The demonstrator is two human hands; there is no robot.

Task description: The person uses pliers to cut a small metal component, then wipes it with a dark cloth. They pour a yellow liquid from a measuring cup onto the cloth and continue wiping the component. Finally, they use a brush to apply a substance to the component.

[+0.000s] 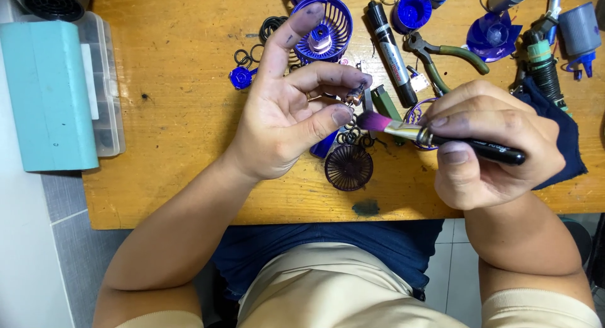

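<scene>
Item 1: small motor part [355,95], coppery with dark ends. I see it pinched between the fingertips of the left hand [287,117], raised over the middle of the desk [176,114]; index finger stands free, pointing to the far edge. I judge it very light, rigid, with fine windings that would not take a hard squeeze; best held by its ends, as now.

Item 2: small brush [435,139], purple-stained bristles, metal ferrule, black handle. Right hand [488,142] is closed around the handle near the ferrule, bristle tip just beside the part. Light, stiff shaft, soft tip.

Item 3: purple fan grille [322,27], near the far edge, behind the left hand. Thin plastic ribs, likely brittle.

Item 4: dark round grille [348,167], near the front edge, below the hands.

Item 5: pliers [441,60], green handles, and a black marker [391,51], far right area.

Item 6: teal box [47,95], at the left edge.
</scene>
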